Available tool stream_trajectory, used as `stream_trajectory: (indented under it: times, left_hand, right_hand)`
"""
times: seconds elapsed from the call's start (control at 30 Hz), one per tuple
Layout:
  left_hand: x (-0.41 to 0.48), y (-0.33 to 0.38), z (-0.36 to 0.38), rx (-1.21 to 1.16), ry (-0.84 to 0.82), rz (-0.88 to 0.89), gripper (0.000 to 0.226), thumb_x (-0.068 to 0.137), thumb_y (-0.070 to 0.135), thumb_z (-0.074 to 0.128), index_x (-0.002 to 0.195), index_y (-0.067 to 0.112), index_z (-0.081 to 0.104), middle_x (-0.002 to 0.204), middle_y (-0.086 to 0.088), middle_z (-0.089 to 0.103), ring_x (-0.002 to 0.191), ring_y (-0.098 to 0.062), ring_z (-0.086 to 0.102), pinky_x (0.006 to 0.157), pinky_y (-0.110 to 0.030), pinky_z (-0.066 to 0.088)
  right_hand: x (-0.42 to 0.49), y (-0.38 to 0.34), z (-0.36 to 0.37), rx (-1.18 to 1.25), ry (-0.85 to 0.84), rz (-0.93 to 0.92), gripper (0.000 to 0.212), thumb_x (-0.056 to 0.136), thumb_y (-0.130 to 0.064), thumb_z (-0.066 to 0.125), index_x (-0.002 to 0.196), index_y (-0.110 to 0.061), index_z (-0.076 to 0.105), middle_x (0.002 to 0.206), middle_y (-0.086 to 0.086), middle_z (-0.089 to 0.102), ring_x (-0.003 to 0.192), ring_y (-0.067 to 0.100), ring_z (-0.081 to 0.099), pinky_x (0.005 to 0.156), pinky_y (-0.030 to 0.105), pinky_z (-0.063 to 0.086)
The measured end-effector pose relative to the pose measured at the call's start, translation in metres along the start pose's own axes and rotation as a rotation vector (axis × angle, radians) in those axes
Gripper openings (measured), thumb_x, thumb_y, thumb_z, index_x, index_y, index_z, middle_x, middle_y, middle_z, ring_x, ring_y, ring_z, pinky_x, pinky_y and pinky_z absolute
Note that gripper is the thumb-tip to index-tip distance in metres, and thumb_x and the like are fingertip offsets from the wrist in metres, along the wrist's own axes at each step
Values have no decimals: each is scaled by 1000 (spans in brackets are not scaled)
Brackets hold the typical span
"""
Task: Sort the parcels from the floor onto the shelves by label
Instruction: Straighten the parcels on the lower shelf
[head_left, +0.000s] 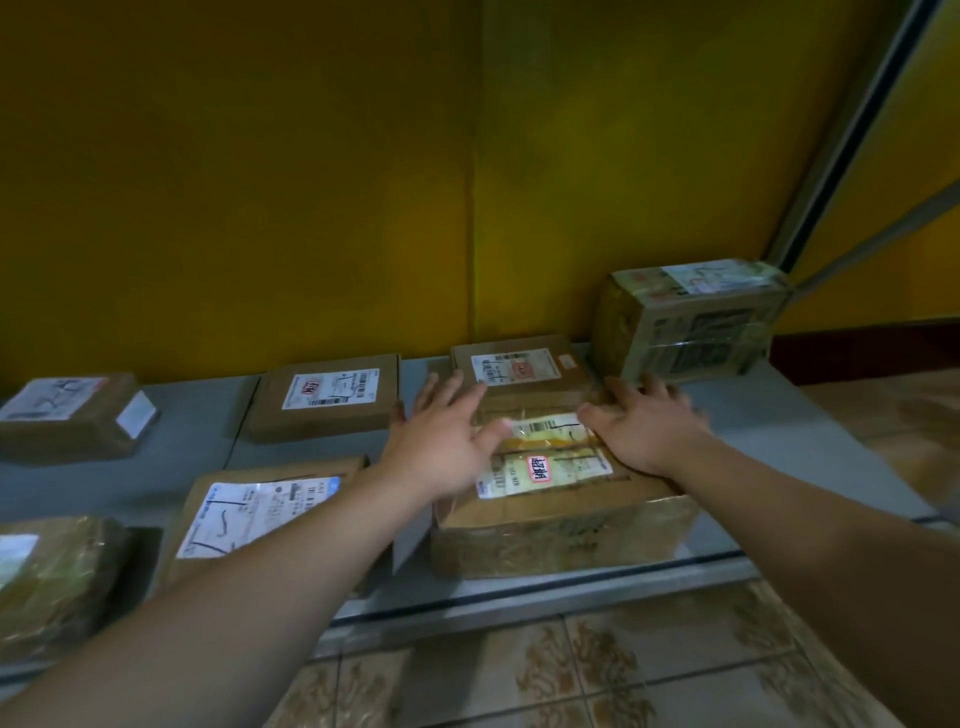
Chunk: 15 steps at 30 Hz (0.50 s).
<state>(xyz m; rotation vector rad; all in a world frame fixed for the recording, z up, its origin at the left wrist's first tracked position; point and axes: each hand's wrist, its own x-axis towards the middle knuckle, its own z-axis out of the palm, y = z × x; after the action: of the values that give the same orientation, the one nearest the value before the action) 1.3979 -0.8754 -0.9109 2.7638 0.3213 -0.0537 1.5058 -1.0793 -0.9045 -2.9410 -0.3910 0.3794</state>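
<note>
Hands first: we find the left hand (441, 447) and the right hand (644, 431) lying flat, fingers spread, on top of the taped parcel (561, 525), clasping nothing. That parcel sits on the grey shelf (779, 431). Directly behind it lies a flat parcel (519, 369), touching or nearly so. Behind and to its right stands a tall wrapped box (691, 327), and to its left lies a blue-labelled parcel (260, 512). Risk, in our judgement: a rearward push could ride it onto the flat parcel or knock the tall box, and glossy tape may let palms slip.
</note>
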Motion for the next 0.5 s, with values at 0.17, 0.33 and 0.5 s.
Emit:
stream_trajectory:
  times: [0.17, 0.33, 0.5]
  left_hand:
    - [27, 28, 15, 157, -137, -42, 78, 90, 75, 23, 154, 35, 2, 164, 6, -3, 150, -22, -5, 117, -60, 2]
    - [26, 27, 20, 222, -120, -61, 82, 86, 80, 17, 154, 38, -1, 164, 6, 0, 150, -21, 0, 117, -58, 4]
    - [23, 30, 21, 236, -87, -61, 80, 86, 79, 18, 153, 39, -2, 164, 8, 1, 150, -18, -1, 117, -58, 3]
  right_hand:
    - [0, 2, 4, 84, 0, -88, 61, 99, -61, 30, 151, -30, 25, 156, 16, 23, 139, 36, 34, 107, 45, 34]
    - [18, 5, 4, 108, 6, -104, 71, 94, -69, 32, 150, -26, 32, 151, 16, 33, 138, 37, 35, 107, 47, 35]
    - [56, -6, -11, 149, 79, -175, 69, 95, -67, 36, 147, -22, 38, 145, 14, 42, 133, 34, 41, 105, 44, 40]
